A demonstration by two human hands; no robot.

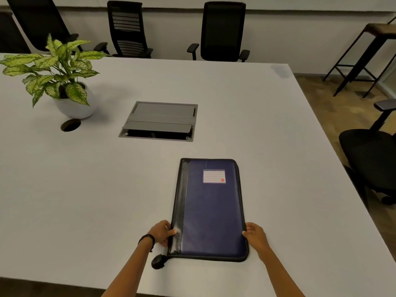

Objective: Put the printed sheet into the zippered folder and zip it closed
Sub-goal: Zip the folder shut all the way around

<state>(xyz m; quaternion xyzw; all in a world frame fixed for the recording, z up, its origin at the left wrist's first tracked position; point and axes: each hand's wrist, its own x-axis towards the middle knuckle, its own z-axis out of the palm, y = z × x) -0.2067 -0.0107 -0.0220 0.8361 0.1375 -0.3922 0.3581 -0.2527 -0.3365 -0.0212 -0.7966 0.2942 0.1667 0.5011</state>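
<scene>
- Zippered folder (211,209) lies flat and shut on the white desk (85,189), near the front edge, right of centre; its long axis runs from 6 toward 12 o'clock.
- Cover is dark blue with a black spine strip down its left side; black zipper edging runs round the rim.
- White label card (214,176) sits on the cover toward the folder's 12 o'clock end: ruled lines, a small red mark in its lower right corner. No writing readable on it; no brand visible anywhere.
- Left hand (161,232) grips the folder's spine edge near the 7 o'clock corner, thumb on top of the black strip, fingers curled at the edge. Dark band on that wrist.
- Right hand (255,233) holds the opposite long edge near the 5 o'clock corner, thumb tip touching the rim, fingers curled beside it.
- Small black tab or pull (158,262) lies on the desk just off the folder's 7 o'clock corner; too blurred to say more.
- Printed sheet: not seen in this view; cannot tell whether it is inside.
- Grey cable box (159,121) set into the desk at 12 o'clock from the folder, well apart, its near flap raised.
- Potted plant (62,76) in a white pot at 10 o'clock, a round cable hole (70,125) just in front of it.
- Black office chairs (222,31) along the far side and at right.
</scene>
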